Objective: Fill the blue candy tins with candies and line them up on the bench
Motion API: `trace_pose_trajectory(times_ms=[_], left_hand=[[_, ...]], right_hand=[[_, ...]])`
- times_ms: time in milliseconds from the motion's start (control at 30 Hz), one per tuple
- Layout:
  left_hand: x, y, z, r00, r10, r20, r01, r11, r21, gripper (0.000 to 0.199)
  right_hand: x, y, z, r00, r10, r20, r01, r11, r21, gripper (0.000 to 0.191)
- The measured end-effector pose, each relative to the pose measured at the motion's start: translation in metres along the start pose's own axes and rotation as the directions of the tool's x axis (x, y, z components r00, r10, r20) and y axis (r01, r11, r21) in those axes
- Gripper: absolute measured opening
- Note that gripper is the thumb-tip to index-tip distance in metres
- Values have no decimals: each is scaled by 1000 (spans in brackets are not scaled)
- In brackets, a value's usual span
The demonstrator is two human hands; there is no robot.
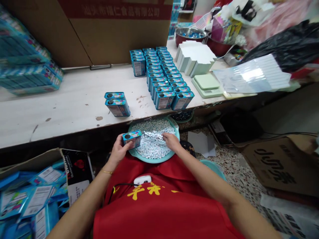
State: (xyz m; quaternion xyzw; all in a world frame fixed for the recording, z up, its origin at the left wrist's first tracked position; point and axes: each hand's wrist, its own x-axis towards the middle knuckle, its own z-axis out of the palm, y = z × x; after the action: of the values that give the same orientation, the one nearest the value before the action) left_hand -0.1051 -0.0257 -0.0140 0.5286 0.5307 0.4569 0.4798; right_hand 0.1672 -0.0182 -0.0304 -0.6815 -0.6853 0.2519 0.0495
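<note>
My left hand (119, 150) is closed around a small blue tin (132, 139), its printed top facing up, at the left rim of a turquoise basin (147, 160). Small white and pale blue candies (154, 149) fill the basin. Over them, my right hand (171, 141) pinches a scoop (156, 135) heaped with the same candies. The scoop's tip points toward the tin, a short gap away from it. Most of the scoop is hidden under its load. Two more blue tins (117, 104) stand on the table edge beyond my left hand.
Rows of blue tins (163, 79) stand on the white table (74, 106), beside a pale green scale (206, 85) and stacked white boxes (195, 56). A large carton (119, 36) is behind. At lower left, a box holds flat blue packets (37, 192). Another carton (281, 162) sits right.
</note>
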Motion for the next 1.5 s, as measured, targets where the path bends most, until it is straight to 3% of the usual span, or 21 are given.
trace_pose_trajectory(times_ms=[100, 200, 400, 533, 700, 767, 833, 933, 1067, 1167, 1267, 1367, 1500], left_hand=[[1, 0, -1, 998, 62, 19, -64, 990, 128, 42], [5, 0, 10, 994, 87, 61, -98, 976, 197, 44], [5, 5, 32, 986, 120, 114, -146, 954, 263, 43], [4, 5, 37, 985, 108, 135, -148, 932, 331, 43], [5, 3, 39, 983, 94, 159, -148, 915, 376, 41], [6, 3, 37, 984, 98, 150, -147, 919, 365, 41], [7, 1, 33, 989, 98, 112, -130, 936, 326, 42], [8, -5, 23, 999, 45, 18, -48, 981, 191, 44], [9, -16, 23, 982, -183, -37, 180, 981, -74, 47], [13, -22, 39, 951, -310, 21, 305, 921, -243, 48], [17, -24, 58, 935, -341, 99, 354, 877, -324, 47], [16, -21, 59, 936, -318, 151, 351, 874, -336, 47], [8, -11, 32, 988, -142, 68, 154, 965, -214, 46]], right_hand=[[-6, -5, -30, 994, -85, -70, 87, 996, 28, 27], [-9, -20, -60, 980, -179, -86, 178, 984, -18, 27], [-14, -61, -103, 962, -253, 106, 274, 916, -293, 28], [-21, -89, -119, 947, -271, 171, 320, 816, -481, 30], [-27, -118, -129, 930, -331, 160, 362, 751, -552, 32], [-26, -116, -133, 930, -331, 158, 361, 754, -548, 31], [-26, -98, -135, 941, -306, 145, 334, 770, -544, 29], [-25, -50, -120, 977, -182, 107, 211, 807, -551, 28], [-20, 0, -57, 993, -8, 114, 60, 884, -464, 30], [-10, -3, -2, 996, 16, 88, 14, 942, -336, 31], [3, -18, 31, 998, 29, 61, -11, 963, -269, 33], [11, -19, 38, 998, 42, 42, -33, 979, -201, 33], [8, -3, 21, 1000, 27, 1, -27, 997, -75, 30]])
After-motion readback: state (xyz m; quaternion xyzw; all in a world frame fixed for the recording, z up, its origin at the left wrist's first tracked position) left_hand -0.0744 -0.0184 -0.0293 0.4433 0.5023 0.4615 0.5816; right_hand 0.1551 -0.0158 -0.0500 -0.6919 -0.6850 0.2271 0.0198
